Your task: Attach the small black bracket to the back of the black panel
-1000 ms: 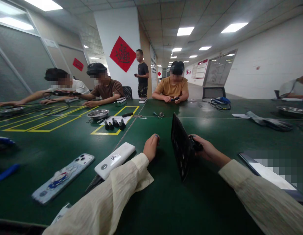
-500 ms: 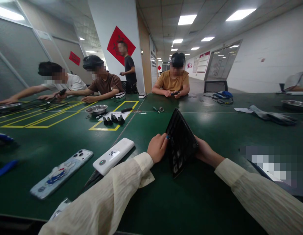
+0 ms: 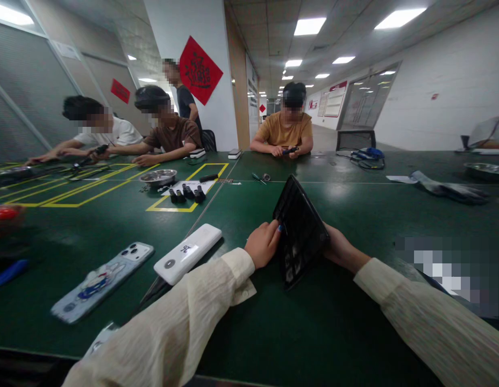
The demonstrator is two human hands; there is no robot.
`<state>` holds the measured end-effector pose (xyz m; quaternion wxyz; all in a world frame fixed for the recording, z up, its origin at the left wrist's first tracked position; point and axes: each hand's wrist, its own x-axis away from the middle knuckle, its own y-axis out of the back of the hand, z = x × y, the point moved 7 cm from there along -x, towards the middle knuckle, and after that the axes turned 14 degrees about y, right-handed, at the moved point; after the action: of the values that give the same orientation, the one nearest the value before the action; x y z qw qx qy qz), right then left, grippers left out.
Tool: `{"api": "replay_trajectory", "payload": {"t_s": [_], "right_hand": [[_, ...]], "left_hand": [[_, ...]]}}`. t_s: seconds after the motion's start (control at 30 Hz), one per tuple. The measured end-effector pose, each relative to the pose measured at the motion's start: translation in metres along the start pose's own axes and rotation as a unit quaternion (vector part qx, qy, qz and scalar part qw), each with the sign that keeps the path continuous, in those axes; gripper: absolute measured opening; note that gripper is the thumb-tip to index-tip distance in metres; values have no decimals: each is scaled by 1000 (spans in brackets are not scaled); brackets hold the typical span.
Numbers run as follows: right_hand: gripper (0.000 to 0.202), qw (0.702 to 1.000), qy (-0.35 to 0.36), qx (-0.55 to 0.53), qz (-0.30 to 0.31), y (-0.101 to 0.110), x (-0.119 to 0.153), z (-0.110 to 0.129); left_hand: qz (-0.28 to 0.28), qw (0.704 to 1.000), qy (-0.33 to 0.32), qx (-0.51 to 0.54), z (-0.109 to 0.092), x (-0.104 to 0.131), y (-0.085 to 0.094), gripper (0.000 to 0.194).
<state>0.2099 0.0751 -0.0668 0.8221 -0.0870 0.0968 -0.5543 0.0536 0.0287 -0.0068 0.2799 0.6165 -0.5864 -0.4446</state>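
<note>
A flat black tablet-shaped panel (image 3: pixel 300 236) stands tilted above the green table in front of me, with rows of faint grey shapes on its dark face. My right hand (image 3: pixel 340 239) is wrapped round its right edge, the fingers hidden behind it. My left hand (image 3: pixel 262 243) is closed at the panel's left side, fingertips against its face. A small bit of blue (image 3: pixel 280 228) shows at those fingertips, too small to name. To the left lie a white power bank (image 3: pixel 189 252) and a phone in a pale blue cartoon case (image 3: pixel 102 282).
Metal bowl (image 3: pixel 158 177), several black cylindrical parts (image 3: pixel 187 193) and a small screwdriver (image 3: pixel 257 177) lie farther back. A grey cloth (image 3: pixel 449 188) lies at right. Co-workers sit across the table; a person's hand (image 3: pixel 7 220) with something red enters at left.
My left fingertips have shifted slightly right on the panel's face. At the far left, a hand with a red thing has come into view. The standing person has moved left behind the others.
</note>
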Motion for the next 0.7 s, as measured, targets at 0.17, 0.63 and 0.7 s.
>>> {"api": "replay_trajectory", "payload": {"t_s": [0.17, 0.63, 0.7], "right_hand": [[24, 997, 6, -74, -11, -2, -1, -1], [20, 996, 16, -90, -9, -3, 0, 0], [20, 996, 14, -92, -14, -2, 1, 0]], "left_hand": [[13, 997, 30, -66, -2, -1, 0, 38], [-8, 981, 25, -190, -8, 0, 2, 47], [-4, 980, 17, -197, -10, 1, 3, 48]]}}
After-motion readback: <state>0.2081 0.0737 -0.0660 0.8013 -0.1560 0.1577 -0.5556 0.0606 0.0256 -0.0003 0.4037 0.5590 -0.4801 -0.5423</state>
